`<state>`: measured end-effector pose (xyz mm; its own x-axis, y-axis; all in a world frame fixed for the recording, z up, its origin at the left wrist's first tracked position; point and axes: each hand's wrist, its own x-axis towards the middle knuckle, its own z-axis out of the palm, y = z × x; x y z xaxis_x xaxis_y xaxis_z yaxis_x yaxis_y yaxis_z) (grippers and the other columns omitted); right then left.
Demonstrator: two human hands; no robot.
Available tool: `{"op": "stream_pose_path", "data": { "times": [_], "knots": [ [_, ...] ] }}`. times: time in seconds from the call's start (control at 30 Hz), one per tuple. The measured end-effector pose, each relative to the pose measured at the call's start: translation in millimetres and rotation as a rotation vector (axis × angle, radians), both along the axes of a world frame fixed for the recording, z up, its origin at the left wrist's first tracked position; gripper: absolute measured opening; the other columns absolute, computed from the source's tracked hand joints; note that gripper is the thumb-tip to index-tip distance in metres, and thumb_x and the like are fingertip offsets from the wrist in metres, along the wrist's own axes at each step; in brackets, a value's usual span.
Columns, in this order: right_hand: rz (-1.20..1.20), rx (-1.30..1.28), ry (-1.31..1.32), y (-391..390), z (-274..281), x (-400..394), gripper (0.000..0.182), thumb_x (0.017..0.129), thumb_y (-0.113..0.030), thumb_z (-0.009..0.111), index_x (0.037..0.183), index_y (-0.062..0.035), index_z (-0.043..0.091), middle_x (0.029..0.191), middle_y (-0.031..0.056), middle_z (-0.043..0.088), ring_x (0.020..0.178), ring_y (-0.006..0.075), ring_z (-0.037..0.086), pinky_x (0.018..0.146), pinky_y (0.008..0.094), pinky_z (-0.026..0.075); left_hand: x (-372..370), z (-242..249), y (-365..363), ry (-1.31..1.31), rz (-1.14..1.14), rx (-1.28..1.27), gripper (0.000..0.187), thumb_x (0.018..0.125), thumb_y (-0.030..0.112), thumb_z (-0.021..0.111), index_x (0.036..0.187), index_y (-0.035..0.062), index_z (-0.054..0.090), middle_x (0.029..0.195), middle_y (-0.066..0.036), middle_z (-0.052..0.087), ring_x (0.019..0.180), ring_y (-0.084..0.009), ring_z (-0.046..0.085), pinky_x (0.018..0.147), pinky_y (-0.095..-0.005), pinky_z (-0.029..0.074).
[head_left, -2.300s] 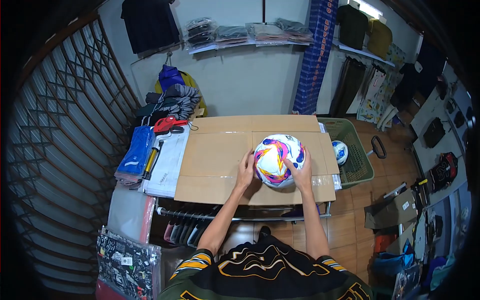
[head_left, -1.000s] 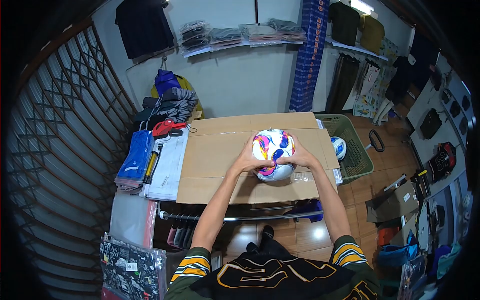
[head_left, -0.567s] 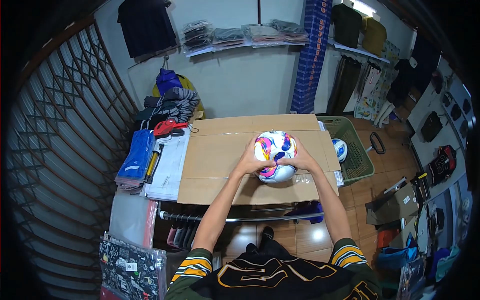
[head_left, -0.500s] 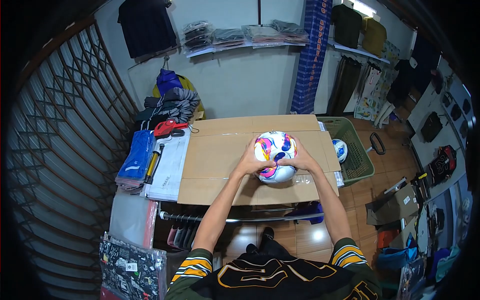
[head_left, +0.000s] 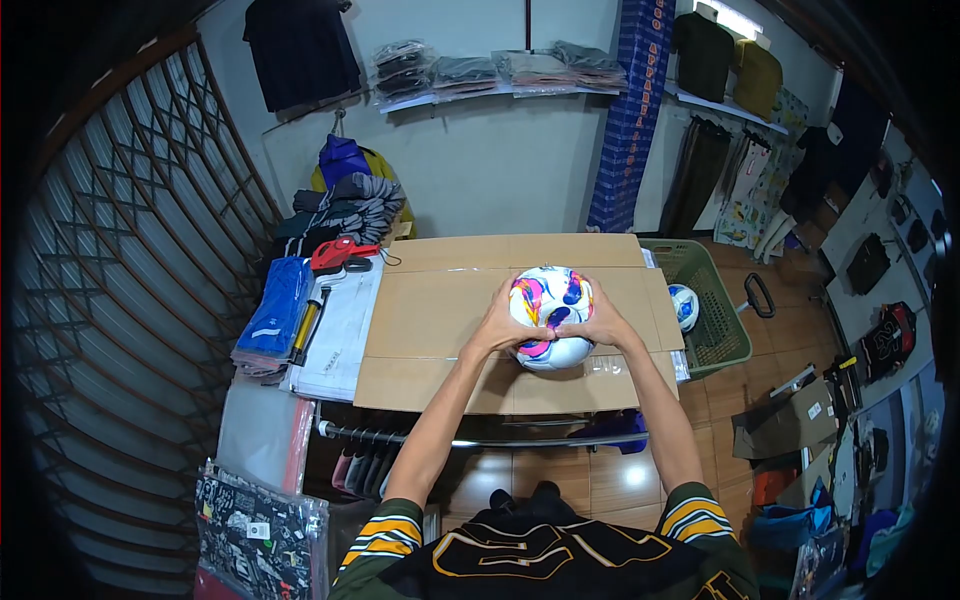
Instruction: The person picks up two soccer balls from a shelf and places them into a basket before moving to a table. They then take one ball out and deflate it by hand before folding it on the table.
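A white soccer ball with pink, orange and blue patches is gripped from both sides over a flattened cardboard sheet. My left hand wraps its left side, the thumb laid across the near face. On the opposite side my right hand is wrapped round the ball, and the two thumbs meet near its middle. The fingers behind the ball are partly hidden. Under it, a shadow falls on the cardboard.
Right of the table stands a green plastic basket holding another ball. Left of the cardboard lie a red tape dispenser, a yellow-black cutter and blue packaged clothing. A metal rail runs along the near edge.
The view has shifted slightly. Both thumbs have moved a little on the ball and now come together; the hands keep their hold at about the same place.
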<state>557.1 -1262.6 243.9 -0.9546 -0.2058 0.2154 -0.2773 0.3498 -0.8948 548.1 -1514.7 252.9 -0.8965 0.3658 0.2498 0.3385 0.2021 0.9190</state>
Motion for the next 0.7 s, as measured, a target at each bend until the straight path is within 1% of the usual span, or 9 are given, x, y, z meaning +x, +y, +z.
{"op": "stream_pose_path", "data": {
  "times": [0.07, 0.1, 0.2, 0.3, 0.4, 0.6, 0.7],
  "knots": [
    [-0.007, 0.014, 0.020, 0, -4, -1, 0.122, 0.052, -0.030, 0.103, 0.149, 0.0036, 0.037, 0.141, 0.0219, 0.055, 0.133, 0.0315, 0.054, 0.115, 0.0424, 0.043, -7, -11, 1, 0.013, 0.021, -0.003, 0.135, 0.054, 0.025, 0.104, 0.157, -0.0075, 0.024, 0.143, -0.021, 0.055, 0.130, -0.0274, 0.057, 0.112, -0.0396, 0.047],
    [-0.012, 0.022, 0.030, 0, -2, -1, 0.121, 0.052, -0.030, 0.103, 0.149, 0.0036, 0.038, 0.141, 0.0221, 0.055, 0.132, 0.0316, 0.055, 0.115, 0.0423, 0.044, -6, -8, 4, 0.019, 0.029, -0.003, 0.134, 0.054, 0.025, 0.104, 0.157, -0.0071, 0.024, 0.143, -0.021, 0.055, 0.130, -0.0272, 0.057, 0.111, -0.0395, 0.047],
    [-0.018, 0.007, 0.035, 0, 1, 4, 0.121, 0.053, -0.030, 0.103, 0.149, 0.0034, 0.038, 0.140, 0.0226, 0.056, 0.132, 0.0318, 0.056, 0.114, 0.0427, 0.044, 2, 2, 8, -0.063, 0.023, 0.104, 0.117, 0.050, 0.028, 0.102, 0.148, 0.0009, 0.044, 0.140, -0.020, 0.057, 0.129, -0.0293, 0.058, 0.111, -0.0426, 0.048],
    [-0.024, 0.007, 0.068, -1, 5, 8, 0.119, 0.054, -0.030, 0.102, 0.149, 0.0031, 0.038, 0.140, 0.0229, 0.057, 0.131, 0.0322, 0.057, 0.113, 0.0432, 0.045, -3, -7, 9, 0.003, 0.012, 0.025, 0.129, 0.056, 0.022, 0.102, 0.157, -0.0049, 0.027, 0.140, -0.020, 0.058, 0.127, -0.0267, 0.059, 0.110, -0.0395, 0.049],
    [-0.018, 0.023, 0.080, -1, 10, 12, 0.120, 0.055, -0.031, 0.101, 0.150, 0.0027, 0.036, 0.140, 0.0237, 0.057, 0.131, 0.0335, 0.057, 0.114, 0.0440, 0.045, -3, -13, 9, 0.033, 0.059, -0.033, 0.128, 0.057, 0.021, 0.102, 0.157, -0.0048, 0.027, 0.141, -0.020, 0.057, 0.127, -0.0265, 0.059, 0.110, -0.0396, 0.049],
    [0.007, 0.098, -0.007, 7, 5, 5, 0.121, 0.057, -0.030, 0.099, 0.153, 0.0013, 0.031, 0.142, 0.0238, 0.055, 0.133, 0.0356, 0.054, 0.115, 0.0459, 0.044, 3, -3, 13, -0.009, 0.047, -0.021, 0.127, 0.057, 0.020, 0.102, 0.157, -0.0037, 0.027, 0.143, -0.020, 0.056, 0.128, -0.0269, 0.059, 0.110, -0.0402, 0.049],
    [-0.009, 0.109, -0.023, 8, 7, 7, 0.121, 0.058, -0.029, 0.098, 0.154, 0.0001, 0.030, 0.143, 0.0235, 0.053, 0.134, 0.0361, 0.053, 0.116, 0.0462, 0.043, 9, -2, 17, -0.035, 0.076, 0.080, 0.116, 0.055, 0.019, 0.101, 0.151, -0.0015, 0.039, 0.138, -0.018, 0.059, 0.126, -0.0274, 0.060, 0.109, -0.0408, 0.049]
  ]
}}
